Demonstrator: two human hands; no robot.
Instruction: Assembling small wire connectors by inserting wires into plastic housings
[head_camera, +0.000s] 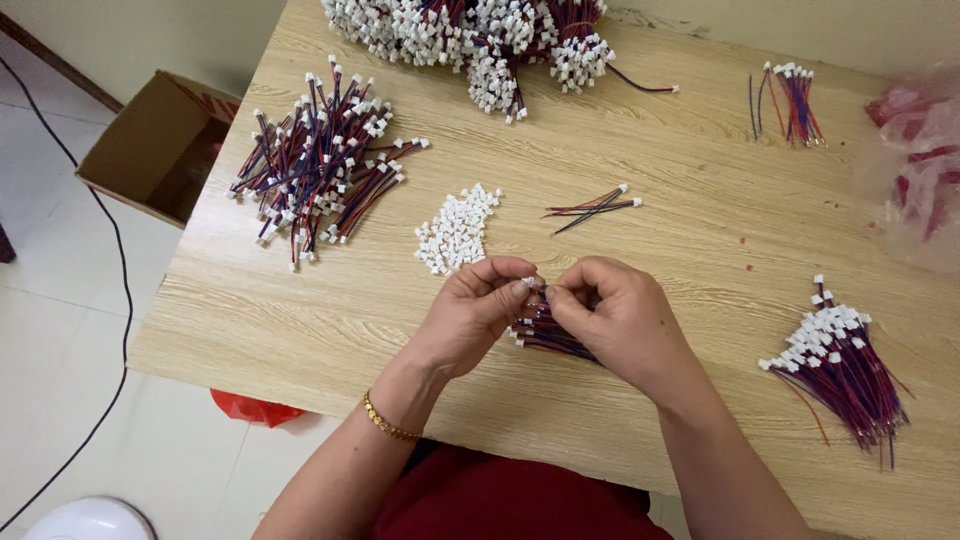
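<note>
Fitting stage: small white connector housing (533, 284) pinched between fingertips of both hands, directly above near-centre of wooden surface (300, 320).
Left hand (470, 312): closed in a fingertip pinch on the housing; gold bracelet (388, 424) at the wrist.
Right hand (615, 318): closed, thumb and forefinger at the housing, remaining fingers gripping a small held bundle of red-and-blue leads (545, 335) beneath the palm.
Step judged: seating of a lead end into the housing, apparently mid-insertion; exact depth of seating cannot be told, fingertips cover the joint.
Next move calls for: steady alignment of terminal with cavity, light straight push, no twist of the thin wire.
Near right: one fanned bundle of finished leads (840, 370), white housings at the upper end; too many to count.
Middle centre: one heap of loose white housings (458, 230), several dozen, exact count not readable.
Middle, just beyond the hands: one small group of leads (593, 207), about five or six.
Middle left: one large loose pile of leads with housings (315, 165).
Far centre: one dense mass of bundled leads (470, 35) at the far edge, partly out of frame.
Far right: one small bunch of leads (790, 100); one translucent bag with red contents (925, 150) at the right edge.
Floor, left: one open cardboard box (150, 145), one black cable (110, 300), one red object (255, 408) under the surface edge.
</note>
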